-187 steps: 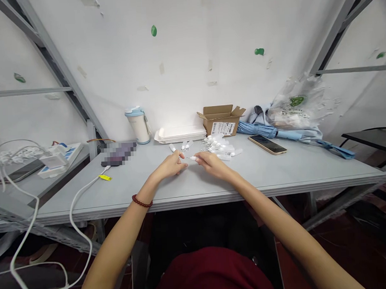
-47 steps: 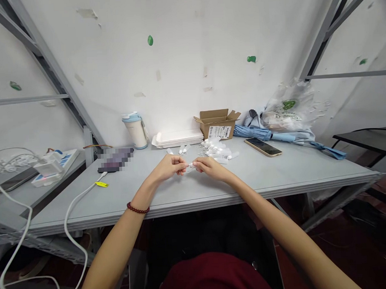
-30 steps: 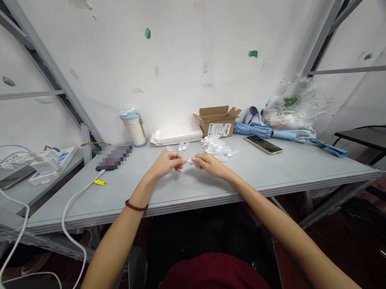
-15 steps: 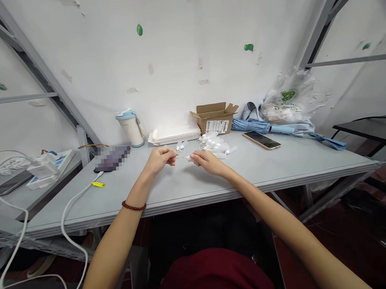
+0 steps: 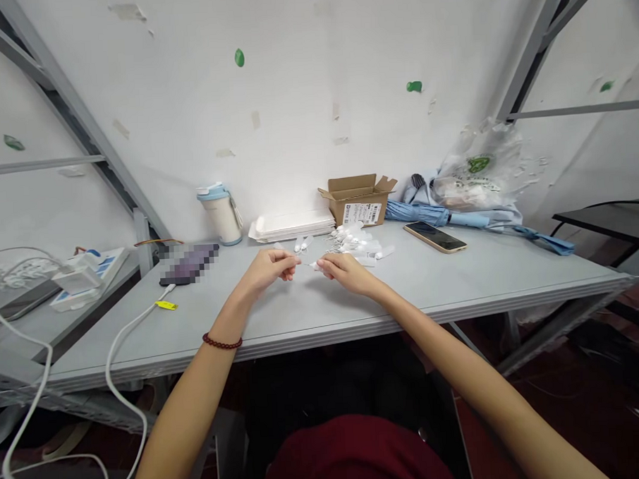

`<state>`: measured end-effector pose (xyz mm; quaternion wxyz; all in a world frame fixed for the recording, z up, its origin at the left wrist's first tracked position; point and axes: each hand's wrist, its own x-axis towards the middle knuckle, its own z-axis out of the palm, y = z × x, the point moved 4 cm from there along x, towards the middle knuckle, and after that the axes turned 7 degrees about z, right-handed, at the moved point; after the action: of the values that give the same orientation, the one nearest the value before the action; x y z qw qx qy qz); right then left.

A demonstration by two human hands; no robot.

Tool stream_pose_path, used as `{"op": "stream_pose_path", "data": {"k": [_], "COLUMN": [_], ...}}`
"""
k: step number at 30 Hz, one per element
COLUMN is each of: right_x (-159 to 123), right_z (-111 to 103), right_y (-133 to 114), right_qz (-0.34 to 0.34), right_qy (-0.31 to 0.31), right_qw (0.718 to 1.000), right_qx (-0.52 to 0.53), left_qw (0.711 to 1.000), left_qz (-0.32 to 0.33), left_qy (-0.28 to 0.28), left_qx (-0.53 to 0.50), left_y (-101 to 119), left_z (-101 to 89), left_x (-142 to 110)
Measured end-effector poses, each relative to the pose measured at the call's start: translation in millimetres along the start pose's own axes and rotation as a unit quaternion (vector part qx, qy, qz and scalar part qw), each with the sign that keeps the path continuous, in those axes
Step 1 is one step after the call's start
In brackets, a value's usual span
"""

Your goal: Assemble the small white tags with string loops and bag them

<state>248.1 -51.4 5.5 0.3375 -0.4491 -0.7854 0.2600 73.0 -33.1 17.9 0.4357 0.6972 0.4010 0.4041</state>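
Above the front middle of the grey table [image 5: 196, 322], my right hand [image 5: 347, 272] pinches a small white piece [image 5: 314, 266] with a thin, wire-like end pointing left. My left hand [image 5: 271, 270], with a beaded bracelet at the wrist, faces it with thumb and fingertips pressed together at the thin end. What lies between those left fingertips is too small to make out. Just beyond my hands lies a heap of similar white pieces [image 5: 351, 237] with thin metal ends. A few white pieces [image 5: 303, 244] lie apart, left of the heap.
Behind the heap stand an open cardboard box [image 5: 361, 213] and a stack of flat white packs [image 5: 292, 225]. A tumbler [image 5: 220, 215] and a cabled phone [image 5: 191, 265] are on the left. To the right are another phone [image 5: 434, 236], a blue umbrella [image 5: 418, 212] and a plastic bag [image 5: 476, 180].
The left fingertips have come slightly closer to the white piece in my right hand. The whole view has shifted a little, with the table lower in the picture.
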Motion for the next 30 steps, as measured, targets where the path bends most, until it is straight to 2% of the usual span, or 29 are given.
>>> {"op": "stream_pose_path", "data": {"k": [4,8,10,13,16,20,26,28,30], "right_x": [0.5,-0.2,-0.4,-0.7,-0.3,0.1,-0.2,-0.4,-0.4], "right_z": [1.8,3.6,2.1,-2.3,-5.0,-6.3,-6.4,-7.0,-7.1], "right_y": [-0.2,0.1,3.1,8.8,12.3,13.2,13.1,13.8,14.7], "right_qz": [-0.008,-0.007,0.02,0.074,0.108,0.125,0.12,0.126,0.132], "right_qy": [-0.014,-0.017,0.018,0.082,0.104,0.104,0.112,0.114,0.113], "right_qw": [1.0,0.999,0.992,0.962,0.937,0.931,0.933,0.932,0.931], "right_qx": [-0.005,-0.049,-0.12,-0.25,-0.314,-0.326,-0.322,-0.322,-0.322], "left_qw": [0.996,0.994,0.996,0.999,0.997,0.991,0.969,0.967,0.971], "left_qz": [-0.008,-0.015,-0.02,-0.039,-0.065,-0.079,-0.058,-0.073,-0.085], "left_qy": [-0.087,-0.107,-0.087,-0.03,0.018,0.084,0.212,0.214,0.191], "left_qx": [0.035,0.027,0.008,-0.023,-0.038,-0.072,-0.11,-0.116,-0.116], "left_y": [0.1,0.8,1.0,-1.2,-6.2,-11.4,-8.1,-8.5,-9.5], "left_z": [7.3,9.2,7.9,3.5,-1.3,-7.9,-17.4,-17.3,-15.7], "left_x": [-2.6,-4.1,-3.9,-2.4,-0.4,2.0,0.4,-0.6,-0.5]}}
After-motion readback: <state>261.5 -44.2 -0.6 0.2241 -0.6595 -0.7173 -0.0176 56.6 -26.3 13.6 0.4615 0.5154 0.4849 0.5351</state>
